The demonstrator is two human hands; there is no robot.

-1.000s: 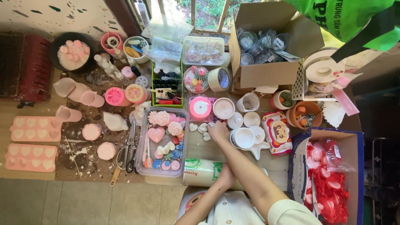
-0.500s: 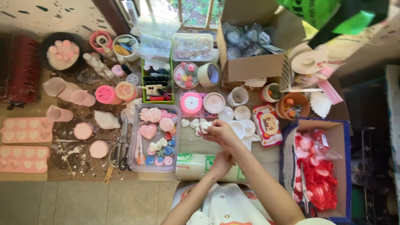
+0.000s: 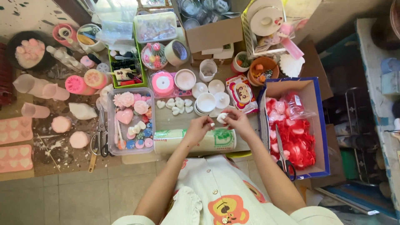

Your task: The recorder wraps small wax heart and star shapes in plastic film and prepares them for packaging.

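Both hands are pinching shut: the right hand (image 3: 235,121) is gripping a small white moulded piece (image 3: 222,117), the left hand (image 3: 199,126) is picking at a tiny white bit (image 3: 212,124), seemingly trimming, which calls for gentle fingertip control.

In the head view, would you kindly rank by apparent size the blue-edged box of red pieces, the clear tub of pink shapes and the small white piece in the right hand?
1. Blue-edged box
2. Clear tub
3. Small white piece, held by the right hand

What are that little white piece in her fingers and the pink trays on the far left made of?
The small white piece in the right hand looks like plaster or soap: matte, chalky, opaque, though I can't be sure. The pink heart trays look like silicone moulds: soft sheen, rounded, flexible-looking cavities.
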